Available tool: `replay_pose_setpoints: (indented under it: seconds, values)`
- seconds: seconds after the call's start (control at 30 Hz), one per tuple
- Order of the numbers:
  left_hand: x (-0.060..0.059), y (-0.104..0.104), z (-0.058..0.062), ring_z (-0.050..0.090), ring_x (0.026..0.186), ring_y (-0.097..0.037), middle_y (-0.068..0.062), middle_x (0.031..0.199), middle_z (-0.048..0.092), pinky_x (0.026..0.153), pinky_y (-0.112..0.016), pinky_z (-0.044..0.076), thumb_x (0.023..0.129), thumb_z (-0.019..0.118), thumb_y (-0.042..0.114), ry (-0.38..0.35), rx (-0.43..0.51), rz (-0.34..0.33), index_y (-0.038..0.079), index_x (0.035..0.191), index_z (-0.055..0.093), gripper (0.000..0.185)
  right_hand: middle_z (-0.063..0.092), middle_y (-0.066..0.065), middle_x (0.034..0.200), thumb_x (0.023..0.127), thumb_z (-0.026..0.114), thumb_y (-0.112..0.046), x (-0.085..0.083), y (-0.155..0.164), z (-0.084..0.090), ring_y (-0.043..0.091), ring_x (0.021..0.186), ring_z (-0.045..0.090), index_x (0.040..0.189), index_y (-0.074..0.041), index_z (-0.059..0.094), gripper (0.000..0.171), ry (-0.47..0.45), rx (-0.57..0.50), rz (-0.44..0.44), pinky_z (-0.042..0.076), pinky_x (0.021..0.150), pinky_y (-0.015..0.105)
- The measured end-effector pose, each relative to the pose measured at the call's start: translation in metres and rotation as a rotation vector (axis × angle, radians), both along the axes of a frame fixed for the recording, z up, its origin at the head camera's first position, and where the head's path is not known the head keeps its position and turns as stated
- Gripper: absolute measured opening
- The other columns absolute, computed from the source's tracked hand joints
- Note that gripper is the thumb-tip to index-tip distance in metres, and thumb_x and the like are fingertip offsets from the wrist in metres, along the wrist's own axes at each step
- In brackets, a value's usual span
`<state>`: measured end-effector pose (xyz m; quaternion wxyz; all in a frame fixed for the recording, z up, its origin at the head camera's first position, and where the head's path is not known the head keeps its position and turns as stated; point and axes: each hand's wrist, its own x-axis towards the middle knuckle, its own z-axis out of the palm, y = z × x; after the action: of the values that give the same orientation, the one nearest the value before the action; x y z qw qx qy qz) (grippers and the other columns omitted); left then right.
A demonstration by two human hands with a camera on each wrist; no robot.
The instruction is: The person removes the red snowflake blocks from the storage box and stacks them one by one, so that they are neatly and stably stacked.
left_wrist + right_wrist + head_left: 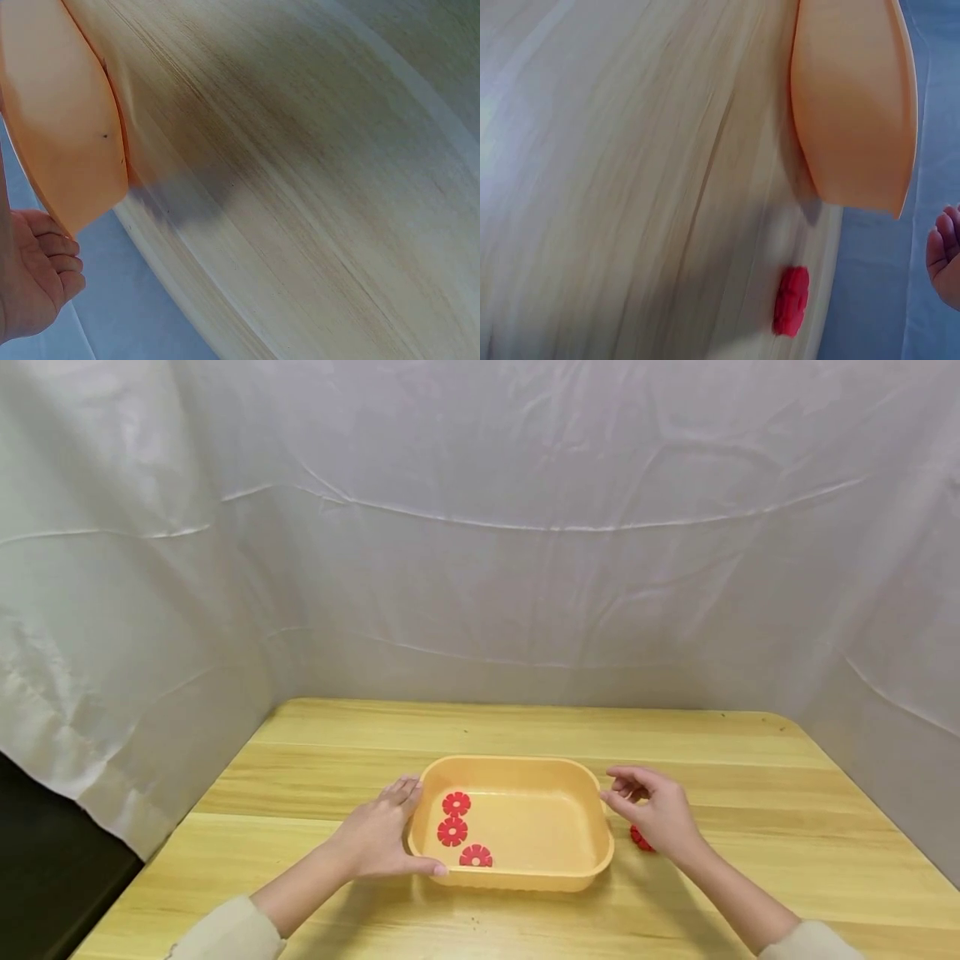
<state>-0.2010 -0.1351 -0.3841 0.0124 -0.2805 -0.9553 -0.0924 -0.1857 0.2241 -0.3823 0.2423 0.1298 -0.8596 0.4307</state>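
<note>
Holding left end of oblong yellow plastic tub point(540, 831) with left grip point(381, 835); loosely curling right grip point(660, 812), seemingly empty, near notched red plastic piece point(792, 301) right of tub.

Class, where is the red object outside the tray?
In the head view, the red object lies on the table, right of the tray, partly hidden by the right hand.

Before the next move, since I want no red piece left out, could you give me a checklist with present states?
1. Tray resting on the table: ok.
2. Left hand at the rim: ok, thumb on the near edge.
3. Three red flower pieces inside, toward the left: ok.
4. Nothing red left outside: not ok, a red item lies beside the right hand.
5. Right hand empty: cannot tell, its curled fingers hide the palm.
</note>
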Motion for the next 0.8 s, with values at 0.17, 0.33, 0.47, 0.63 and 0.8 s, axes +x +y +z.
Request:
replay_pose_setpoints:
  seconds: [0.17, 0.33, 0.47, 0.63, 0.8]
  values:
    - [0.000, 0.000, -0.001, 0.034, 0.134, -0.040, -0.025, 0.145, 0.034, 0.101, -0.050, 0.042, 0.064, 0.058, 0.077, 0.003, 0.002, -0.002, -0.007, 0.138, 0.036, 0.114, 0.063, 0.006, 0.075, 0.073, 0.074, 0.002, -0.002, -0.009, 0.001, -0.006, 0.066, 0.051, 0.095, 0.007, 0.067, 0.024, -0.003, -0.044, 0.033, 0.049, 0.056, 0.016]
    - [-0.001, 0.000, -0.001, 0.034, 0.134, -0.040, -0.026, 0.145, 0.034, 0.102, -0.050, 0.041, 0.064, 0.059, 0.077, 0.010, 0.007, -0.008, -0.007, 0.138, 0.037, 0.114, 0.063, 0.007, 0.076, 0.074, 0.074, 0.001, -0.005, -0.019, 0.002, -0.005, 0.067, 0.051, 0.098, 0.008, 0.066, 0.026, -0.009, -0.073, 0.084, 0.050, 0.057, 0.017]
    - [0.000, 0.000, -0.002, 0.034, 0.134, -0.040, -0.026, 0.145, 0.034, 0.102, -0.050, 0.041, 0.064, 0.059, 0.077, 0.008, 0.011, -0.007, -0.007, 0.138, 0.037, 0.114, 0.063, 0.007, 0.077, 0.074, 0.074, 0.002, -0.006, -0.026, 0.002, -0.004, 0.067, 0.051, 0.098, 0.007, 0.067, 0.026, -0.018, -0.089, 0.120, 0.050, 0.058, 0.017]
    - [0.000, 0.001, -0.001, 0.034, 0.134, -0.040, -0.026, 0.145, 0.034, 0.101, -0.051, 0.042, 0.065, 0.059, 0.076, 0.000, 0.018, -0.007, -0.007, 0.138, 0.036, 0.113, 0.063, 0.008, 0.079, 0.074, 0.074, 0.000, -0.008, -0.034, 0.002, -0.004, 0.068, 0.052, 0.098, 0.006, 0.067, 0.026, -0.049, -0.103, 0.132, 0.050, 0.059, 0.018]
    - [0.000, 0.000, 0.000, 0.033, 0.135, -0.040, -0.025, 0.146, 0.033, 0.101, -0.051, 0.042, 0.065, 0.059, 0.075, -0.007, 0.012, -0.002, -0.007, 0.139, 0.036, 0.113, 0.063, 0.010, 0.079, 0.074, 0.073, 0.000, -0.012, -0.044, 0.002, -0.003, 0.069, 0.053, 0.099, 0.007, 0.067, 0.026, -0.069, -0.107, 0.165, 0.050, 0.061, 0.018]
